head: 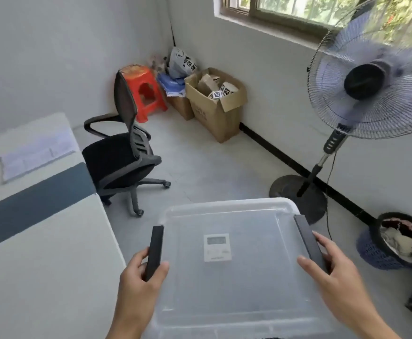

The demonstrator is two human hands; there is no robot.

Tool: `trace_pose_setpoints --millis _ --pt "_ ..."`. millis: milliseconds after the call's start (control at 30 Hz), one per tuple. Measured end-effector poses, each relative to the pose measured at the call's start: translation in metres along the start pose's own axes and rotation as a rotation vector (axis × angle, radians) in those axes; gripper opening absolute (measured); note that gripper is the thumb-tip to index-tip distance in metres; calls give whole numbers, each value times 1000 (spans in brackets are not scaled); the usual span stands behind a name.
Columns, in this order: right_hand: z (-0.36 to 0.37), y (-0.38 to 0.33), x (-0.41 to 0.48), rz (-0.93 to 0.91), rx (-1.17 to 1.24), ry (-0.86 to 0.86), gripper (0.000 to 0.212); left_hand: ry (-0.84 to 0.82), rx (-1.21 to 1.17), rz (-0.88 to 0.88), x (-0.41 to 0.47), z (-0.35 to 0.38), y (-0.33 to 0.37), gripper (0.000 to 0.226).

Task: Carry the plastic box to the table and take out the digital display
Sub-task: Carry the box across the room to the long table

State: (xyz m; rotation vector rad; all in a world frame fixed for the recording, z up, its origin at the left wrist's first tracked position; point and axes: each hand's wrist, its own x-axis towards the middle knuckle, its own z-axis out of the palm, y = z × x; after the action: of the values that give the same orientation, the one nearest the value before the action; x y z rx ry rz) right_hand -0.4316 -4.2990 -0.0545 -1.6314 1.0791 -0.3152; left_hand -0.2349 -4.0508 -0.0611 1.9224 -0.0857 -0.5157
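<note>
Fingers of the right hand curl around the dark right latch of the plastic box, thumb on the lid; the left hand closes on the left latch. Held between both hands above the floor, the lidded box has its long axis running away from the person. Inside, the digital display lies flat midway between the hands, screen end farthest. Left stands the table; beyond, an office chair and a fan.
</note>
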Motion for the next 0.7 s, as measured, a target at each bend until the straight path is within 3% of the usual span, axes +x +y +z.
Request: trace_pose_setpoints --millis 267,433,700 --pt "66 -83 126 -167 -273 -336 54 331 -135 -183 27 -17 -1 31" --pt "150 -119 162 -243 -386 -447 59 519 -174 -220 61 -60 -12 34" --pt "270 -196 201 -398 -510 -612 45 735 -214 -251 111 -120 -12 30"
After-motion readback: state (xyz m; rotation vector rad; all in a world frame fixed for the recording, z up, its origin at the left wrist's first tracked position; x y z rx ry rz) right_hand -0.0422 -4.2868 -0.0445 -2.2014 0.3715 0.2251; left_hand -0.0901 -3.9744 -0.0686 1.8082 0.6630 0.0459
